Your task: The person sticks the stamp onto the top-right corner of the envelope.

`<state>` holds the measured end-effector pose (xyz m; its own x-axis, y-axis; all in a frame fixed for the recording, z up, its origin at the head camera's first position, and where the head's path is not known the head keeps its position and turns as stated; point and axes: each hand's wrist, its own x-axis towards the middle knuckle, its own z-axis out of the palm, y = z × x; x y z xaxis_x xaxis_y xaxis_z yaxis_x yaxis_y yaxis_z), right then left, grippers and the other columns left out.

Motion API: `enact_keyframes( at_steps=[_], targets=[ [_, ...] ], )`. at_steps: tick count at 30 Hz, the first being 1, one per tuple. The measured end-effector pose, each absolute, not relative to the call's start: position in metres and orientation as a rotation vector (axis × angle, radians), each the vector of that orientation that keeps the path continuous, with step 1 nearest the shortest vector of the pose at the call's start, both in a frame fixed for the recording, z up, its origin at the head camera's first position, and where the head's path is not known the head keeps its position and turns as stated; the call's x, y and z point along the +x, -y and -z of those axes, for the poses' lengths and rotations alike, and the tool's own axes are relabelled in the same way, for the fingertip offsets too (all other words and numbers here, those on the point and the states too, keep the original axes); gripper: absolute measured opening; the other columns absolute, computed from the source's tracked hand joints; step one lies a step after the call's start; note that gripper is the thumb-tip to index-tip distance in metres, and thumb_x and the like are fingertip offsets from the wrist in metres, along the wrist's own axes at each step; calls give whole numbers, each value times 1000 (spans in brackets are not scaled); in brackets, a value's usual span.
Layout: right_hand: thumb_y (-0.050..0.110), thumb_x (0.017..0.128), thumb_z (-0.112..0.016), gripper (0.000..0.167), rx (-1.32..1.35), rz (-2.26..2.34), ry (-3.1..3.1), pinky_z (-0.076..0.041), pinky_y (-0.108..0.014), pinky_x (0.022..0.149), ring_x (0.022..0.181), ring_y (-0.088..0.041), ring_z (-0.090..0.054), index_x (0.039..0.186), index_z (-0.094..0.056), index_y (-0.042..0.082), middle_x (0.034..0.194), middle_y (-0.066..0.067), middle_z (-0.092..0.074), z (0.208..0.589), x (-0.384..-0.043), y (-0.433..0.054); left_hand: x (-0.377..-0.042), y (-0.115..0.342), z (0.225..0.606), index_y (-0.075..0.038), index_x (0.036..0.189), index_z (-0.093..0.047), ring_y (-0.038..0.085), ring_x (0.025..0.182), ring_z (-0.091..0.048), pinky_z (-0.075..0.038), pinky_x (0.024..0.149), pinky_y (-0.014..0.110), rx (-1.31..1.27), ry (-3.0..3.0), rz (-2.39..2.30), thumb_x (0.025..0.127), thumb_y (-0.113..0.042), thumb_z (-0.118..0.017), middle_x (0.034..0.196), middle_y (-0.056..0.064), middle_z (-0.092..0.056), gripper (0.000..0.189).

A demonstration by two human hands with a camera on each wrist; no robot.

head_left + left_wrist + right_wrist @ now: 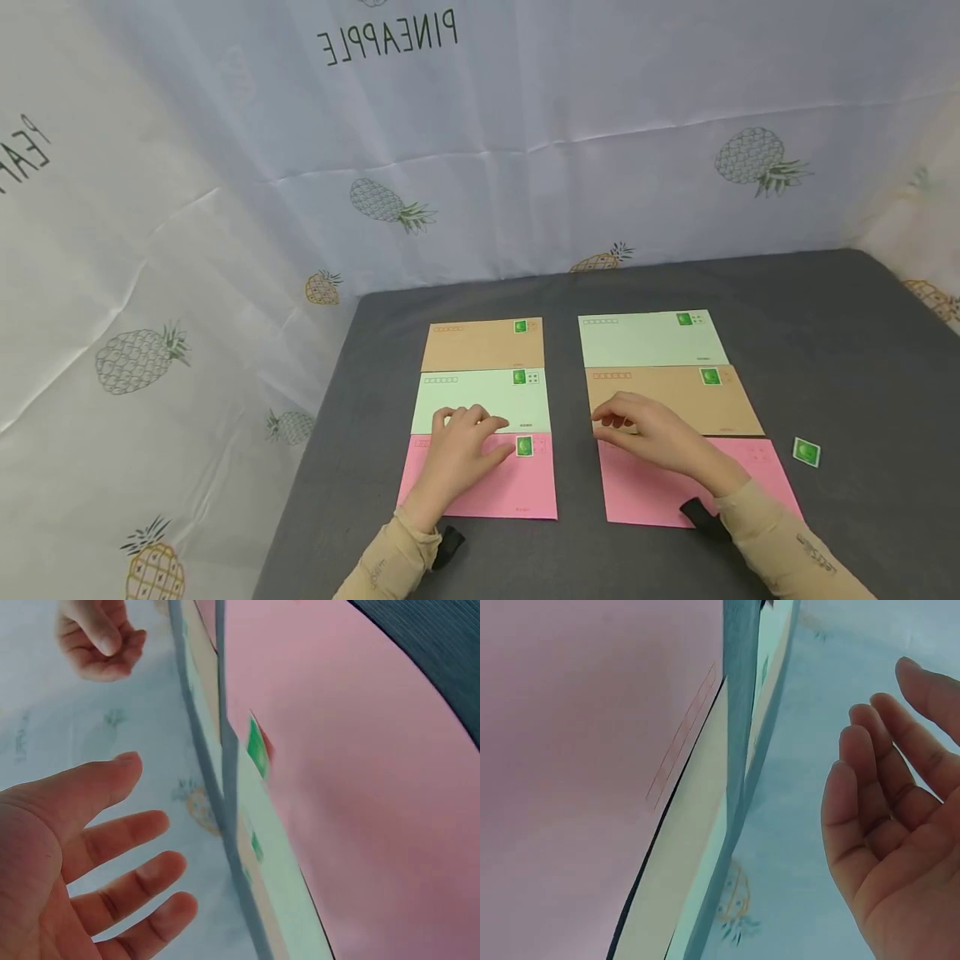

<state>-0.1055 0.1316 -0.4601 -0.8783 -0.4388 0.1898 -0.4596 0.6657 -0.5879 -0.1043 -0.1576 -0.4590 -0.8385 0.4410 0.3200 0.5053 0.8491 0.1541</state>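
Observation:
My left hand [463, 454] hovers over the left column of envelopes, fingers spread and loosely bent, holding nothing. Beneath it lie a pink envelope [495, 492] and a light green envelope [465, 400]; a brown envelope [480, 346] is behind them. Each carries a green stamp at its upper right, such as the pink one's stamp [524, 446]. My right hand [652, 425], loosely curled and without anything in it, is above the right column's brown envelope [660, 383] and pink envelope [637, 500]. A loose green stamp [807, 452] lies right of that pink envelope, whose corner shows no stamp.
Behind the right brown envelope lies a light green envelope [645, 342] with a stamp. A strip of dark table [573, 467] separates the columns. White curtains [525, 200] with pineapple prints hang behind and at the left of the table.

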Motion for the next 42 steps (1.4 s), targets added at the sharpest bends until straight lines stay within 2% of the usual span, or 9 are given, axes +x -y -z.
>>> enact_keyframes(
  at_steps=[9, 19, 24, 28, 31, 36, 42],
  targets=[
    [24, 84, -69, 17, 662, -1021, 2771, -45, -19, 65, 74, 5, -49, 98, -67, 16, 83, 17, -57, 464, -93, -172, -99, 116, 454, -28, 99, -70, 9, 78, -54, -34, 91, 40, -902, 2675, 273, 79, -46, -69, 87, -10, -59, 27],
    [21, 80, -73, 20, 369, -970, 2793, -38, -19, 57, 67, 3, -45, 98, -67, 15, 79, 13, -55, 469, -75, -222, -89, 76, 458, -31, 103, -69, 4, 77, -50, -33, 89, 36, -1032, 2630, 241, 78, -52, -67, 86, -13, -55, 33],
    [26, 81, -72, 26, 193, -913, 2868, -37, -19, 55, 65, 3, -42, 102, -67, 12, 79, 7, -55, 470, -68, -248, -86, 62, 461, -33, 105, -67, 3, 76, -47, -34, 89, 36, -1060, 2648, 201, 77, -56, -66, 86, -13, -54, 36],
    [32, 83, -69, 35, 64, -873, 2952, -39, -19, 56, 67, 6, -42, 108, -65, 7, 88, -2, -61, 471, -66, -269, -84, 53, 465, -35, 109, -65, 4, 79, -47, -34, 88, 35, -1074, 2690, 133, 77, -59, -64, 91, -12, -55, 40],
    [36, 85, -66, 43, -27, -827, 3012, -41, -24, 58, 76, -4, -50, 111, -63, 2, 95, -13, -62, 471, -65, -283, -82, 46, 470, -36, 116, -62, 7, 87, -51, -35, 89, 36, -1101, 2726, 49, 75, -62, -63, 100, -10, -57, 48],
    [34, 87, -64, 48, -159, -770, 3056, -45, -39, 60, 82, -35, -56, 110, -59, -8, 99, -28, -58, 474, -65, -301, -78, 36, 479, -38, 123, -57, 10, 102, -53, -34, 91, 36, -1128, 2787, -33, 74, -65, -63, 117, -11, -57, 56],
    [32, 86, -62, 55, -355, -691, 3105, -42, -53, 68, 92, -50, -49, 111, -52, -17, 106, -40, -50, 478, -63, -317, -72, 28, 484, -42, 122, -56, 8, 104, -50, -34, 90, 36, -1128, 2801, -54, 72, -66, -64, 120, -13, -55, 56]
  ],
)
